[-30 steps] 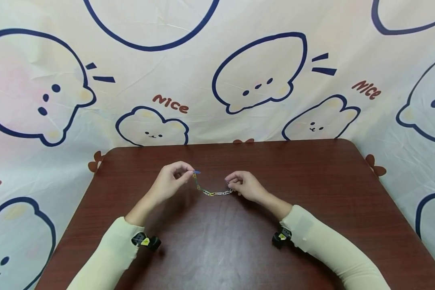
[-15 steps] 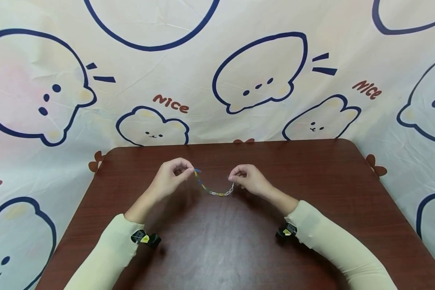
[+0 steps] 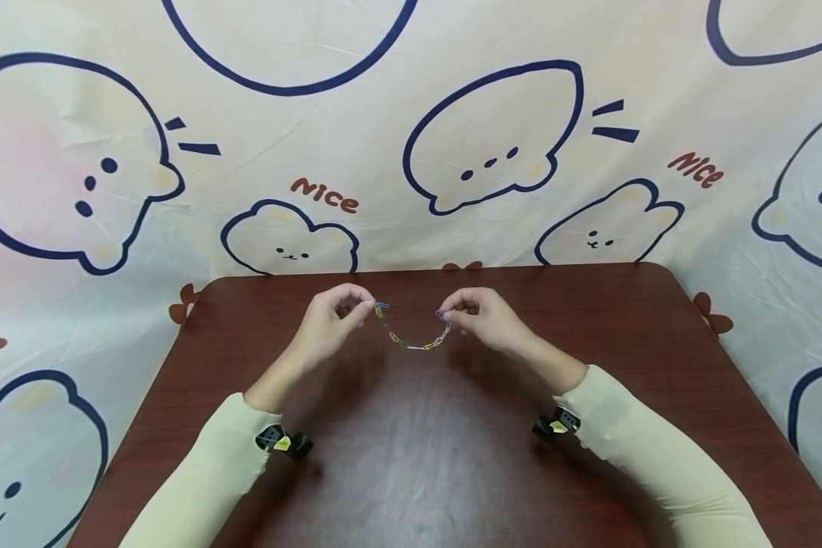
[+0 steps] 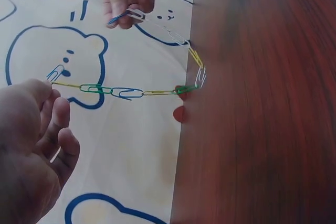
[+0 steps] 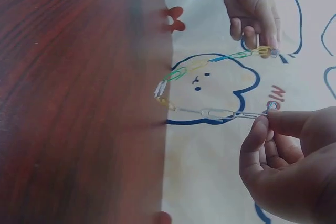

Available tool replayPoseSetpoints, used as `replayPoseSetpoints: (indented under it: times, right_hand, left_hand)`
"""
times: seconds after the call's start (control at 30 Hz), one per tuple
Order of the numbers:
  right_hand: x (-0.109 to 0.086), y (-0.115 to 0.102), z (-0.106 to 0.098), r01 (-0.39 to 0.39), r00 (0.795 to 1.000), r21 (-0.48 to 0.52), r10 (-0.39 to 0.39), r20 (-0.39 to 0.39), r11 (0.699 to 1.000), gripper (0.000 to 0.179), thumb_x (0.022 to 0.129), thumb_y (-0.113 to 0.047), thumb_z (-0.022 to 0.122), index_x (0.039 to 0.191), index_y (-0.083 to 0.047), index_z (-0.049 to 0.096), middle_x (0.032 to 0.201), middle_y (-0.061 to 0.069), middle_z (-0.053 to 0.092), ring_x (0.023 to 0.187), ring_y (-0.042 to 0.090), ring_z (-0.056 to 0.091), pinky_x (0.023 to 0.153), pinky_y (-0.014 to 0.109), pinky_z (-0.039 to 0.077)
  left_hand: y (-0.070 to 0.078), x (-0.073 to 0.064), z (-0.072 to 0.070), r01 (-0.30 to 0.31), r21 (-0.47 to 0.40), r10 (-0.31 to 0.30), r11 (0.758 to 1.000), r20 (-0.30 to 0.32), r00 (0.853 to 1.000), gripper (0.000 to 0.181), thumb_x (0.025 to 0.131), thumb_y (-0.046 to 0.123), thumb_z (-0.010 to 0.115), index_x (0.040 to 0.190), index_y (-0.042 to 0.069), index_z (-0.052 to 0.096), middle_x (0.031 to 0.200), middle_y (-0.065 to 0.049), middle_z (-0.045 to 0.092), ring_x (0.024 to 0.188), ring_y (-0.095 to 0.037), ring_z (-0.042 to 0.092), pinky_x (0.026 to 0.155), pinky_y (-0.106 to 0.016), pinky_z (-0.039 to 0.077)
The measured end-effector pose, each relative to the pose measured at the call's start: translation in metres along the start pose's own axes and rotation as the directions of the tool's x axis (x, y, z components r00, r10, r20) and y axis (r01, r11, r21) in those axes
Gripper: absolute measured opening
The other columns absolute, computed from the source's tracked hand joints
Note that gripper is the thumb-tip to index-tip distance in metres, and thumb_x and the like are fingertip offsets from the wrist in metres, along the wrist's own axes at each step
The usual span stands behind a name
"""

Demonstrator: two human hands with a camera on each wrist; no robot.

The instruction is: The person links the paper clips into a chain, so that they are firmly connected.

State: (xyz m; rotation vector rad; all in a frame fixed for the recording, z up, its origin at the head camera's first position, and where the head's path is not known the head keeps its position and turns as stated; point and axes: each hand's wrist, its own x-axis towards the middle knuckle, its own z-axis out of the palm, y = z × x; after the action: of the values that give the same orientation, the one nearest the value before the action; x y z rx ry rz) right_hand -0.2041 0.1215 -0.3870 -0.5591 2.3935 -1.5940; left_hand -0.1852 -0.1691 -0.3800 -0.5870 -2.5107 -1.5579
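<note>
A chain of linked paper clips [image 3: 411, 348] in blue, yellow, green and white sags in a curve between the two hands, above the table. My left hand [image 3: 336, 316] pinches its left end between thumb and forefinger; a blue paper clip [image 4: 55, 72] sticks out past the fingertips there. At the other end, my right hand [image 3: 486, 316] pinches the chain near a blue clip, beside white clips [image 5: 218, 114]. Yellow, green and blue clips [image 4: 126, 93] run along the left stretch in the left wrist view. Fingertips cover part of each end clip.
The brown table [image 3: 411, 457] lies under both hands. Behind it hangs a pale cloth [image 3: 383, 137] printed with cartoon outlines. A black wrist camera [image 3: 284, 441] is strapped at the left sleeve, another camera [image 3: 555, 424] at the right.
Both hands have risen away from me, and the right has also shifted a little to the right. The chain, lower and flatter before, now hangs in a higher, rounder curve.
</note>
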Motion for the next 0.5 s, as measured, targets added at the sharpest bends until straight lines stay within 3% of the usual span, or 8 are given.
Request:
replayPoseSetpoints:
  times: [0.17, 0.37, 0.5]
  right_hand:
    - [0.0, -0.011, -0.004, 0.016, 1.0, 0.012, -0.016, 0.003, 1.0, 0.008, 0.098, -0.007, 0.067, 0.102, -0.001, 0.071, 0.091, 0.013, 0.067, 0.083, 0.042, 0.059, 0.075, 0.045, 0.056]
    - [0.001, -0.02, -0.005, 0.041, 0.999, 0.009, -0.042, 0.011, 0.999, 0.007, 0.098, -0.008, 0.068, 0.102, -0.003, 0.071, 0.09, 0.011, 0.067, 0.078, 0.029, 0.059, 0.074, 0.04, 0.056]
    - [0.003, -0.025, -0.004, 0.052, 0.999, 0.014, -0.052, 0.012, 0.999, 0.006, 0.098, -0.008, 0.068, 0.101, -0.005, 0.072, 0.089, 0.01, 0.066, 0.079, 0.034, 0.059, 0.071, 0.036, 0.055]
  left_hand:
    - [0.006, 0.006, 0.009, -0.027, -0.005, 0.027, 1.0, 0.0, 1.0, 0.004, 0.098, 0.008, 0.069, 0.099, 0.004, 0.07, 0.078, -0.015, 0.064, 0.066, -0.028, 0.058, 0.056, -0.024, 0.045]
    - [0.01, 0.009, 0.019, -0.046, -0.001, 0.046, 0.999, 0.001, 0.999, 0.004, 0.097, 0.008, 0.069, 0.099, 0.004, 0.07, 0.077, -0.011, 0.064, 0.063, -0.018, 0.055, 0.054, -0.024, 0.044]
    - [0.012, 0.011, 0.024, -0.054, -0.014, 0.054, 0.998, 0.001, 0.999, 0.004, 0.097, 0.007, 0.069, 0.099, 0.004, 0.07, 0.078, -0.011, 0.064, 0.064, -0.02, 0.055, 0.055, -0.024, 0.045]
